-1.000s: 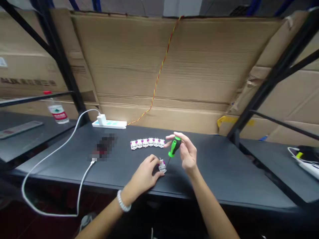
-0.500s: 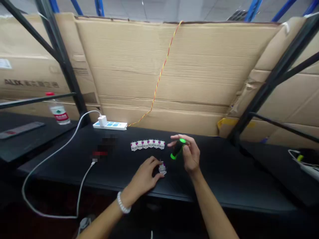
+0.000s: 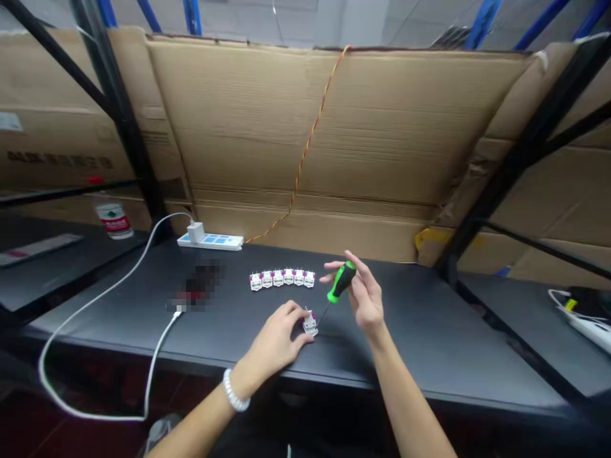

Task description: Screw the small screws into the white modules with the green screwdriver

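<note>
My right hand (image 3: 365,299) is raised above the black tabletop (image 3: 420,337), shut on a green-and-black screwdriver (image 3: 342,282) between fingers and thumb. Its thin shaft slants down to a small white module (image 3: 310,324) with magenta marks, and the tip sits at or very near it. My left hand (image 3: 277,338) rests on the table, its fingertips pinching that module. Several matching modules (image 3: 282,278) stand in a curved row behind my hands.
A pixelated, unreadable object (image 3: 198,286) lies left of the row, with a white charging cable (image 3: 143,318) running from it over the table's front edge. Behind stands a white power strip (image 3: 210,241). Black shelf posts (image 3: 520,172) flank the table; cardboard sheets (image 3: 310,140) line the back.
The screwdriver has turned in my right hand, its shaft hidden half a second ago and now showing, angled down to the module. My left hand has stayed on the module.
</note>
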The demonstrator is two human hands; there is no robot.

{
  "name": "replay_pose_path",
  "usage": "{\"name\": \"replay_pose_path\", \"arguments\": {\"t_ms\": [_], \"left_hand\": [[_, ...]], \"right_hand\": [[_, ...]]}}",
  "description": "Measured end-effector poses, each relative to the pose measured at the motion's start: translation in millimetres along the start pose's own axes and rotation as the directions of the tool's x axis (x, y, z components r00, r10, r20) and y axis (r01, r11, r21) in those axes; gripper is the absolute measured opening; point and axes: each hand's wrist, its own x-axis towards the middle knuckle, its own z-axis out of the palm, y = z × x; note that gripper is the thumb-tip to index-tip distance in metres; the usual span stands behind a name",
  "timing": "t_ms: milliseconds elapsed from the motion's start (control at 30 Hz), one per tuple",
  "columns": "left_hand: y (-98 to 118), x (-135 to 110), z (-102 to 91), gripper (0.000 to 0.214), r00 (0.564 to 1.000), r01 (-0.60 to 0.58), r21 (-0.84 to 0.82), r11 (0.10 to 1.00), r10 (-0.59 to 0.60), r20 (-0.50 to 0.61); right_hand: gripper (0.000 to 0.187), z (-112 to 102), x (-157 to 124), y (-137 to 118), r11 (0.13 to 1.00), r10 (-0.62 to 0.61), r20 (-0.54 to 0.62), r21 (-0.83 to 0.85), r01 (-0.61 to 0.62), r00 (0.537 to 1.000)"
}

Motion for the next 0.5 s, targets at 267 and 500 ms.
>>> {"name": "replay_pose_path", "arguments": {"t_ms": [267, 500], "left_hand": [[-1.8, -0.2, 0.3, 0.031, 1.0, -0.018, -0.009, 1.0, 0.018, -0.009], [-1.8, -0.2, 0.0, 0.03, 1.0, -0.018, -0.005, 1.0, 0.018, -0.012]], "right_hand": [[0.039, -2.4, 2.1, 0.8, 0.997, -0.055, -0.075, -0.06, 0.05, 0.996], [0.039, -3.1, -0.4, 1.1, 0.999, 0.012, -0.027, -0.05, -0.014, 1.0]]}}
